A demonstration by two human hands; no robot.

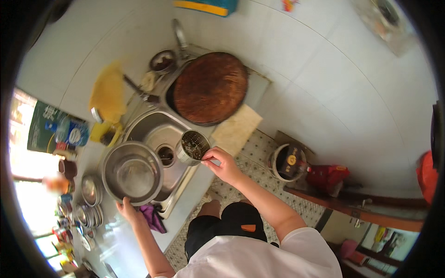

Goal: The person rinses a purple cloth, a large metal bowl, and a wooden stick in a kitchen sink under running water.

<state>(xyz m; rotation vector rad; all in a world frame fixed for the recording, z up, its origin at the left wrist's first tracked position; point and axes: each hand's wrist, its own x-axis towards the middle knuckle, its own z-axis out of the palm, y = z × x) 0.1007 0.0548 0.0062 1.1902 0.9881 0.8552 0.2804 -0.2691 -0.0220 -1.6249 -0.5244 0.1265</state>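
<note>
Left of centre, pale grey surface (182, 209) with steel sink (155, 125); white tiled wall (320, 74) behind, patterned tile floor (254, 162) to the right. Round brown wood-look board (211, 88), upper centre. Wide round steel basin (133, 175), inner bottom showing, left of the drain (166, 155); left hand (129, 211) pinching its lower rim. Perforated steel cylinder (186, 158) with dark bits (193, 146) inside, mid-frame by the sink's right edge; right hand (222, 165) pinching its rim. Yellow container (97, 133), left, holds something dark.

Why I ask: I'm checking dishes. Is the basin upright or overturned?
Upright: the basin shows its open inside and inner floor.
</note>
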